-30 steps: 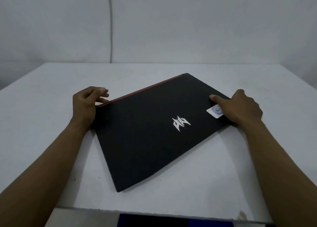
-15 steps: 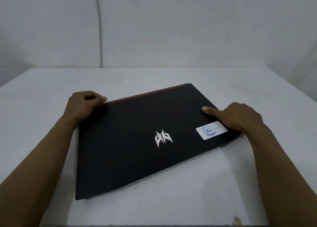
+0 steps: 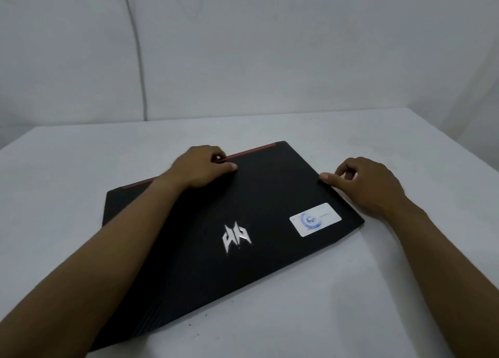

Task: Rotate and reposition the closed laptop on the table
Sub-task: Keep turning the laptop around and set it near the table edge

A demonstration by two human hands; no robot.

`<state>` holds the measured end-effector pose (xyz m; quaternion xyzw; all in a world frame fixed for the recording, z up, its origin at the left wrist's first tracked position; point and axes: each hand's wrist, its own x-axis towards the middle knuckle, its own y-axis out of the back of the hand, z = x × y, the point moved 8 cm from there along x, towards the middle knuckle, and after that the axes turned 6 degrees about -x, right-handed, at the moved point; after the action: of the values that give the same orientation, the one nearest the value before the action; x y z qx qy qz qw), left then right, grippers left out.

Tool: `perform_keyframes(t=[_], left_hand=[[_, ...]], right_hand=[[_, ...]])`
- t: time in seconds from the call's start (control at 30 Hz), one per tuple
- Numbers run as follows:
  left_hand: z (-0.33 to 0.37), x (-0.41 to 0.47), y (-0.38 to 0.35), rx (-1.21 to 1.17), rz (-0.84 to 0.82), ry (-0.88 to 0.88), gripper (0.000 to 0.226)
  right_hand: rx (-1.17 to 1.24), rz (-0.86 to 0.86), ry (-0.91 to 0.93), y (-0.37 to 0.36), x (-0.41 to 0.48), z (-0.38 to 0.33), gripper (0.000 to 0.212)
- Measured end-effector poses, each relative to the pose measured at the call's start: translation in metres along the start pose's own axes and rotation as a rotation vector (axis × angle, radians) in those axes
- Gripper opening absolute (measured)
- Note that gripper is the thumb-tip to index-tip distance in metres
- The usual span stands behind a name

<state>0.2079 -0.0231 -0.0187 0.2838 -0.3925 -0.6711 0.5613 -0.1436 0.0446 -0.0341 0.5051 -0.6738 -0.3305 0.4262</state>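
Note:
The closed black laptop [image 3: 270, 203] lies flat on the white table [image 3: 351, 303], turned at an angle, with a red strip along its far edge, a silver logo and a white sticker on the lid. My left hand [image 3: 201, 166] reaches across the lid and grips the far red edge near its middle, thumb on top. My right hand [image 3: 370, 184] rests at the laptop's right edge, thumb tip pressing on the lid and the fingers curled beside the edge. My left forearm covers part of the lid's left side.
A pale wall rises behind the table, with a thin cable [image 3: 135, 49] running down it at the left. The table's far edge [image 3: 297, 113] lies a short way beyond the laptop. Bare tabletop surrounds the laptop on all sides.
The laptop has turned further, its near-left corner now nearer me. My left hand slid from the far-left corner toward the middle of the red edge. My right hand shifted further along the right edge.

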Motion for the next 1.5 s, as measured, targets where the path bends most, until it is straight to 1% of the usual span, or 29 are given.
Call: perform_keyframes(t=[0.1, 0.23, 0.33, 0.4, 0.5, 0.67, 0.83, 0.93, 1.1, 1.23, 1.5], left_hand=[[0.049, 0.026, -0.036, 0.045, -0.048, -0.035, 0.071], [0.097, 0.052, -0.070, 0.085, -0.039, -0.044, 0.076], [0.106, 0.056, -0.080, 0.144, -0.014, -0.030, 0.086], [0.103, 0.053, -0.079, 0.127, 0.001, -0.027, 0.091], [0.104, 0.047, -0.079, 0.086, -0.003, -0.055, 0.092], [0.114, 0.022, -0.086, 0.048, -0.044, -0.132, 0.100], [0.127, -0.011, -0.089, 0.047, -0.102, -0.221, 0.094], [0.135, -0.029, -0.090, 0.029, -0.134, -0.255, 0.095], [0.142, -0.052, -0.095, 0.035, -0.164, -0.327, 0.091], [0.145, -0.057, -0.095, 0.035, -0.169, -0.343, 0.091], [0.142, -0.059, -0.092, 0.038, -0.157, -0.324, 0.091]], right_hand=[[-0.068, 0.032, 0.014, 0.003, 0.001, 0.021, 0.054], [-0.240, 0.042, -0.045, 0.002, 0.000, 0.040, 0.067], [-0.270, -0.015, -0.079, -0.004, 0.002, 0.044, 0.079], [-0.292, -0.048, -0.070, -0.007, 0.003, 0.043, 0.085], [-0.326, -0.085, -0.058, -0.010, 0.004, 0.042, 0.090], [-0.323, -0.108, -0.062, -0.012, 0.002, 0.040, 0.089], [-0.359, -0.115, -0.069, -0.011, -0.007, 0.037, 0.089], [-0.387, -0.115, -0.076, -0.010, -0.012, 0.033, 0.087], [-0.401, -0.099, -0.089, -0.013, -0.020, 0.024, 0.081], [-0.413, -0.105, -0.085, -0.015, -0.022, 0.018, 0.074], [-0.398, -0.080, -0.090, -0.013, -0.023, 0.015, 0.073]])
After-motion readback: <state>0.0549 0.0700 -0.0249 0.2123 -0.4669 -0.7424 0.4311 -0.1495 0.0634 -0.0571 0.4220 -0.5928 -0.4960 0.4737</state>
